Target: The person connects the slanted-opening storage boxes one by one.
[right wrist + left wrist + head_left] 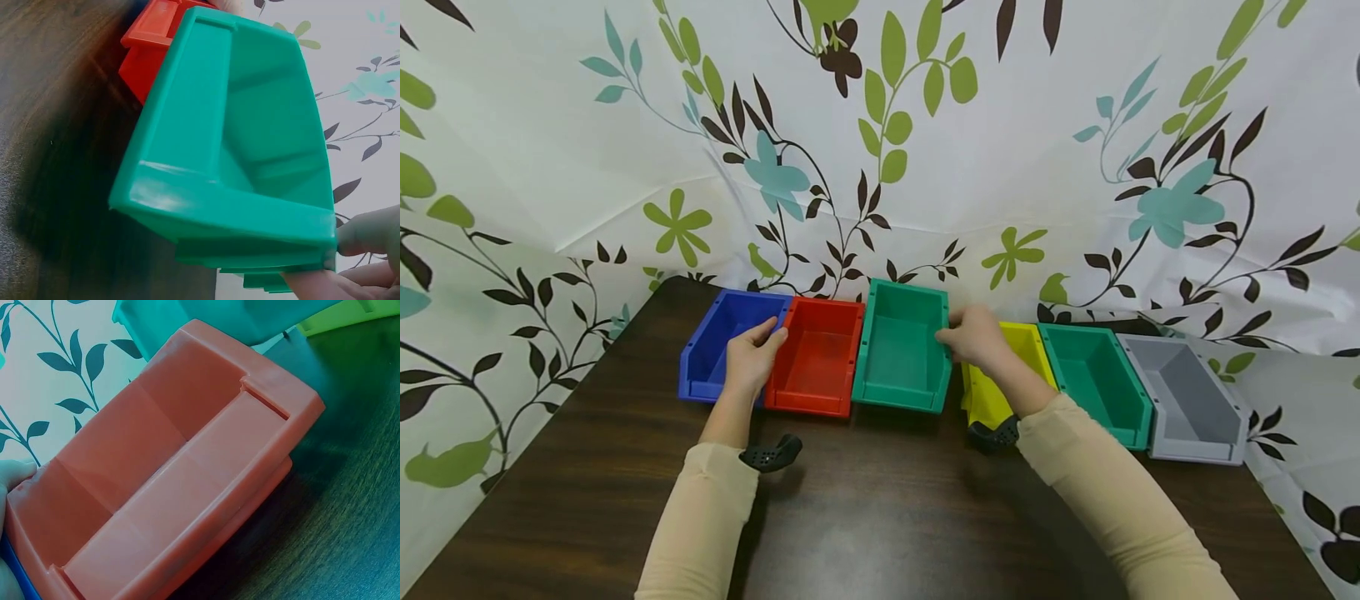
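Observation:
In the head view, my left hand (751, 360) grips the left rim of a red bin (817, 358), thumb nearest the rim. The left wrist view shows the red bin (187, 487) tilted across the picture, with fingertips (15, 472) at its edge. My right hand (979, 337) pinches the right side wall of a green bin (901, 346). This bin sits higher than its neighbours, and in the right wrist view the green bin (175, 125) hangs over a dark shadow. Part of the right fingers (369, 240) is hidden behind its wall.
A blue bin (707, 379) stands left of the red one. To the right are a yellow bin (988, 400), a second green bin (1090, 375) and a grey bin (1195, 400). The dark wooden table (880, 517) meets a leaf-patterned cloth (925, 200) behind.

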`<state>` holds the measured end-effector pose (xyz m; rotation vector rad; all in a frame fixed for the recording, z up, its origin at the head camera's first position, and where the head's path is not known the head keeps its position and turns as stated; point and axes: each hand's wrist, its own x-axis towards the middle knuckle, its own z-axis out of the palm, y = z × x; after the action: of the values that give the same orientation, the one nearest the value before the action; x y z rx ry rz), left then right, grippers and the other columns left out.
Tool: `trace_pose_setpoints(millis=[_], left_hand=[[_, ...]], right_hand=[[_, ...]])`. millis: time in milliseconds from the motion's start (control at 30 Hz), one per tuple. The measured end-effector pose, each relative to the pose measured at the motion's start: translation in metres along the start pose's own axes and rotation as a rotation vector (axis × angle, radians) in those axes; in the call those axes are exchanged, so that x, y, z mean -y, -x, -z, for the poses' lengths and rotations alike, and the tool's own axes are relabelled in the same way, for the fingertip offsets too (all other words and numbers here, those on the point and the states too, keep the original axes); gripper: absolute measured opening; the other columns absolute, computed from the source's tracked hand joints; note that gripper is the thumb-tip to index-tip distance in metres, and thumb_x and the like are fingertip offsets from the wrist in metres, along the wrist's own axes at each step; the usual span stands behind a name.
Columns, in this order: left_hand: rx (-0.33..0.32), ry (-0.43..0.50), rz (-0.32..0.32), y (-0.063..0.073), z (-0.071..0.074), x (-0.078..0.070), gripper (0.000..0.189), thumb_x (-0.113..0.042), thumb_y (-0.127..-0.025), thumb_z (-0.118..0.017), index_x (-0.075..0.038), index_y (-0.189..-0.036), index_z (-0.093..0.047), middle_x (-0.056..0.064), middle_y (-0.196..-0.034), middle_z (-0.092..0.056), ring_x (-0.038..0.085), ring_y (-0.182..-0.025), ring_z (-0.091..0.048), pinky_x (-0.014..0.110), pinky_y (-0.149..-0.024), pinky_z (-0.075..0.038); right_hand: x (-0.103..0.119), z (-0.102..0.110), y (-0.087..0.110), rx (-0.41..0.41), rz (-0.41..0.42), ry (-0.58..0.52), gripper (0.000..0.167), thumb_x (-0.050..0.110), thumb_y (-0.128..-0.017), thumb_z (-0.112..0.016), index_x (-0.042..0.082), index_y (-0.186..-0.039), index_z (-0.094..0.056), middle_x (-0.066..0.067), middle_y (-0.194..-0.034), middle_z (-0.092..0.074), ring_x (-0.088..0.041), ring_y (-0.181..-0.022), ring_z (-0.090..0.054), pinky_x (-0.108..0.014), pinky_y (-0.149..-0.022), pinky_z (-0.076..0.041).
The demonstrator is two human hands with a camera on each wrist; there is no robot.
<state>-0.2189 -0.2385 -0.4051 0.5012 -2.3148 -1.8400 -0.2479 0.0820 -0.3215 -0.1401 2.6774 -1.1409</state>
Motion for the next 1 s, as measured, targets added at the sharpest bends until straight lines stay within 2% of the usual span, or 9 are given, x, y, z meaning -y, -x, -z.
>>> trace_pose_setpoints(millis=[167, 433, 500, 600, 733, 833, 867, 933, 1000], left_hand=[[-0.004, 0.001, 0.001, 0.001, -0.001, 0.0, 0.051, -0.03, -0.093, -0.06, -0.014, -0.14, -0.048, 0.01, -0.145, -0.045, 0.025, -0.135, -0.042, 0.04, -0.11, -0.036], [-0.001, 0.014, -0.005, 0.001, -0.001, 0.0, 0.051, -0.028, -0.093, -0.06, -0.013, -0.14, -0.047, 0.01, -0.145, -0.045, 0.025, -0.135, -0.041, 0.04, -0.11, -0.036], [-0.003, 0.014, -0.003, 0.0, 0.0, 0.001, 0.051, -0.028, -0.093, -0.06, -0.014, -0.14, -0.048, 0.009, -0.145, -0.045, 0.024, -0.135, -0.042, 0.039, -0.11, -0.036], [-0.009, 0.013, -0.005, 0.0, 0.002, 0.0, 0.051, -0.029, -0.093, -0.06, -0.014, -0.14, -0.048, 0.009, -0.145, -0.045, 0.024, -0.135, -0.041, 0.039, -0.11, -0.036], [-0.017, 0.006, 0.002, 0.0, 0.003, -0.001, 0.051, -0.029, -0.093, -0.06, -0.015, -0.14, -0.048, 0.009, -0.145, -0.045, 0.024, -0.135, -0.041, 0.039, -0.11, -0.036], [-0.016, 0.0, 0.011, 0.001, 0.003, -0.001, 0.051, -0.03, -0.093, -0.06, -0.015, -0.14, -0.048, 0.009, -0.145, -0.045, 0.024, -0.134, -0.042, 0.039, -0.109, -0.037], [-0.015, -0.001, 0.013, 0.001, 0.002, -0.001, 0.051, -0.03, -0.093, -0.06, -0.015, -0.14, -0.048, 0.009, -0.145, -0.045, 0.024, -0.134, -0.042, 0.039, -0.109, -0.037], [-0.015, -0.001, 0.015, 0.001, 0.001, -0.001, 0.051, -0.03, -0.093, -0.06, -0.015, -0.14, -0.048, 0.009, -0.145, -0.045, 0.024, -0.134, -0.043, 0.039, -0.109, -0.037], [-0.012, 0.001, 0.017, 0.001, 0.0, -0.001, 0.052, -0.031, -0.092, -0.06, -0.015, -0.14, -0.048, 0.009, -0.145, -0.045, 0.024, -0.134, -0.042, 0.039, -0.109, -0.037]], right_hand=[[0.005, 0.0, 0.002, -0.017, 0.04, 0.099, 0.018, 0.013, -0.089, -0.058, -0.003, -0.084, -0.065, -0.016, -0.077, -0.062, -0.025, -0.06, -0.064, -0.029, -0.057, -0.055], [0.004, -0.001, 0.002, -0.002, 0.081, 0.067, 0.017, 0.013, -0.089, -0.056, -0.002, -0.09, -0.064, -0.015, -0.078, -0.065, -0.03, -0.066, -0.065, -0.028, -0.055, -0.055], [0.005, -0.001, 0.0, -0.005, 0.084, 0.088, 0.017, 0.013, -0.089, -0.056, 0.0, -0.079, -0.06, -0.011, -0.068, -0.06, -0.029, -0.061, -0.063, -0.027, -0.053, -0.054], [0.007, -0.001, -0.004, -0.011, 0.09, 0.13, 0.028, 0.014, -0.089, -0.056, 0.007, -0.064, -0.048, -0.004, -0.056, -0.048, -0.023, -0.051, -0.057, -0.026, -0.049, -0.051], [0.009, -0.004, -0.008, -0.031, 0.111, 0.184, 0.036, 0.017, -0.091, -0.057, 0.009, -0.06, -0.04, 0.0, -0.051, -0.035, -0.017, -0.044, -0.047, -0.022, -0.044, -0.043], [0.009, -0.012, -0.007, -0.043, 0.114, 0.206, 0.033, 0.03, -0.092, -0.059, 0.003, -0.074, -0.05, -0.004, -0.058, -0.035, -0.02, -0.052, -0.047, -0.025, -0.048, -0.042], [0.008, -0.015, -0.007, -0.043, 0.119, 0.214, 0.038, 0.037, -0.091, -0.058, -0.001, -0.087, -0.055, -0.008, -0.066, -0.046, -0.024, -0.063, -0.055, -0.029, -0.056, -0.048], [0.009, -0.023, -0.006, -0.04, 0.121, 0.213, 0.065, 0.051, -0.088, -0.058, -0.004, -0.123, -0.051, -0.02, -0.102, -0.06, -0.031, -0.097, -0.06, -0.039, -0.08, -0.053], [0.01, -0.032, -0.004, -0.035, 0.132, 0.215, 0.091, 0.062, -0.084, -0.056, 0.001, -0.146, -0.03, -0.025, -0.144, -0.038, -0.038, -0.129, -0.043, -0.051, -0.101, -0.043]])
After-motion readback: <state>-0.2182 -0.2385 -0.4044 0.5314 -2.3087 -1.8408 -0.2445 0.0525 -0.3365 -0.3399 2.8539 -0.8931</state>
